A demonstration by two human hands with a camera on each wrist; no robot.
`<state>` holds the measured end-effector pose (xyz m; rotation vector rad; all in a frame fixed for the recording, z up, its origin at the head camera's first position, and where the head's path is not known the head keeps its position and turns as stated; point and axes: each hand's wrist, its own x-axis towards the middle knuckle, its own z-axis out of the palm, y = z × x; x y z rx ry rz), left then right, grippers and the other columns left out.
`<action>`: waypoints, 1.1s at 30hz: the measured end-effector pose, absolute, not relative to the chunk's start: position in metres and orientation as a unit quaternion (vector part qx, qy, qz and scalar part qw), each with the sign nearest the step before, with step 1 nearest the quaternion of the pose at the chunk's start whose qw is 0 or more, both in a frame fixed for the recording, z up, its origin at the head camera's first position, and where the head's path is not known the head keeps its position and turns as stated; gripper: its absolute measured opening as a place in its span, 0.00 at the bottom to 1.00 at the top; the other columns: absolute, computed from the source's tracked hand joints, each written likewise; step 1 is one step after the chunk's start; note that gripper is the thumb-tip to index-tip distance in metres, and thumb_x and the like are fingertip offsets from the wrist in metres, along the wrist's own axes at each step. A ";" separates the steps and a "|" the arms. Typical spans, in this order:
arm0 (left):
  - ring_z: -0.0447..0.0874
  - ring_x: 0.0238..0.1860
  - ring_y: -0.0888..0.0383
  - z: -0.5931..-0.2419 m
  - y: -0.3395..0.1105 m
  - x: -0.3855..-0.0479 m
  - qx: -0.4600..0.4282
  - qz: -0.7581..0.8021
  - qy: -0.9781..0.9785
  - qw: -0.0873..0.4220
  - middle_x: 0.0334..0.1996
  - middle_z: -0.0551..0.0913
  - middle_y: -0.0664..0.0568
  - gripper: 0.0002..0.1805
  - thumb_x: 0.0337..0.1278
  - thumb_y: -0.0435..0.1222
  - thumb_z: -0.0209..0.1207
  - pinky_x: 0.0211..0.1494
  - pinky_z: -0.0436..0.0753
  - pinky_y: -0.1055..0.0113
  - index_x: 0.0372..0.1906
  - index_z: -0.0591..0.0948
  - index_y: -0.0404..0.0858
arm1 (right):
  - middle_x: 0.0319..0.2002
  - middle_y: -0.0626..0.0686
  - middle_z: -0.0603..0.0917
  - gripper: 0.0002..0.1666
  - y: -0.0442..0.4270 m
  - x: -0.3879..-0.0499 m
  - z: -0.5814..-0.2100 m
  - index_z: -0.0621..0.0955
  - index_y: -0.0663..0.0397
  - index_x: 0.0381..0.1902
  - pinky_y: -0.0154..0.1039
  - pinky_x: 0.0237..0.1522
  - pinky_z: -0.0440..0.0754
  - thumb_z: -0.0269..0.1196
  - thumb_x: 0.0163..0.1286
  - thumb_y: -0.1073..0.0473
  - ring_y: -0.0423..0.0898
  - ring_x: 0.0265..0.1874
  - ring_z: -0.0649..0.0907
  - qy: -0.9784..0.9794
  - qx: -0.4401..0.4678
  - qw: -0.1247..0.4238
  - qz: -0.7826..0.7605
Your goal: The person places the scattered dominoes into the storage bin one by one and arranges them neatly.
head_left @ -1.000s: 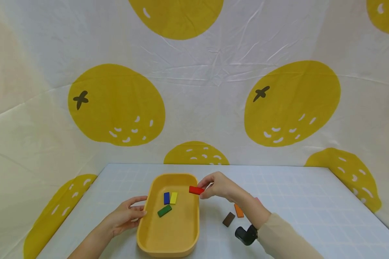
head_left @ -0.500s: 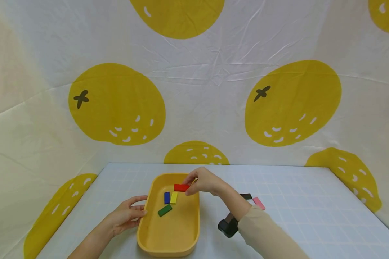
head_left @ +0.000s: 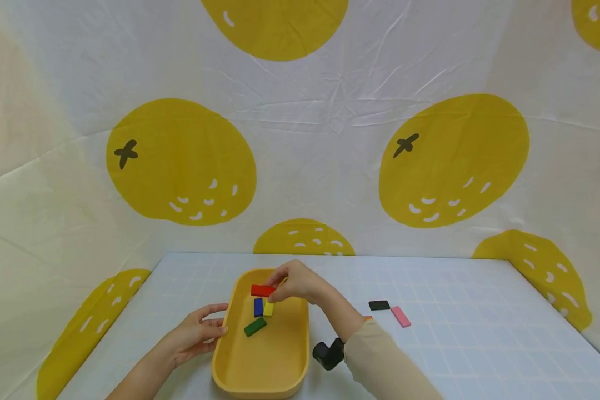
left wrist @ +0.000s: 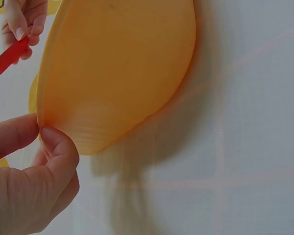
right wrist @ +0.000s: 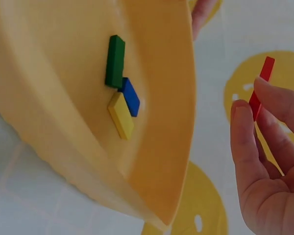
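Observation:
My right hand point(head_left: 297, 281) pinches a red rectangular block point(head_left: 262, 290) between thumb and fingertips, above the far part of a yellow tray point(head_left: 260, 383). In the right wrist view the red block point(right wrist: 262, 88) sticks out past the fingertips. On the tray floor lie a blue block point(head_left: 258, 307), a yellow block point(head_left: 268, 309) partly behind the right hand, and a green block point(head_left: 255, 326). At the tray's left side, my left hand point(head_left: 196, 336) grips the rim; the left wrist view shows thumb and finger of that hand point(left wrist: 36, 181) meeting at the tray edge point(left wrist: 54, 63).
To the right on the pale gridded table point(head_left: 480, 333) lie a black block point(head_left: 379, 305) and a pink block point(head_left: 400, 316). An orange block point(head_left: 367, 318) shows only slightly behind the right forearm. A black camera point(head_left: 328, 354) sits at the right wrist. Fruit-patterned cloth point(head_left: 315, 166) stands behind.
The right hand has carried the red block leftward, from the tray's right rim to above the far part of the tray. The left hand and the tray have stayed put.

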<state>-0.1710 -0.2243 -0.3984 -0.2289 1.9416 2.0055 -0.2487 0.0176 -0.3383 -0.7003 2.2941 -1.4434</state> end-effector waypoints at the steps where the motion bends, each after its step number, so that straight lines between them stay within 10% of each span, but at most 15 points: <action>1: 0.78 0.38 0.55 -0.399 -0.224 -0.171 -0.081 0.706 0.683 0.169 0.43 0.76 0.43 0.37 0.55 0.23 0.58 0.41 0.80 0.63 0.68 0.55 0.29 | 0.28 0.51 0.82 0.11 0.016 -0.249 -0.339 0.84 0.61 0.31 0.37 0.34 0.78 0.71 0.48 0.71 0.46 0.30 0.78 0.806 -0.245 0.171 -0.511; 33: 0.78 0.38 0.55 -0.400 -0.228 -0.170 -0.057 0.712 0.677 0.177 0.41 0.77 0.46 0.37 0.55 0.25 0.58 0.41 0.79 0.65 0.68 0.54 0.29 | 0.21 0.50 0.79 0.11 -0.024 -0.245 -0.367 0.84 0.61 0.26 0.42 0.30 0.80 0.71 0.44 0.76 0.43 0.19 0.74 0.824 -0.242 0.201 -0.471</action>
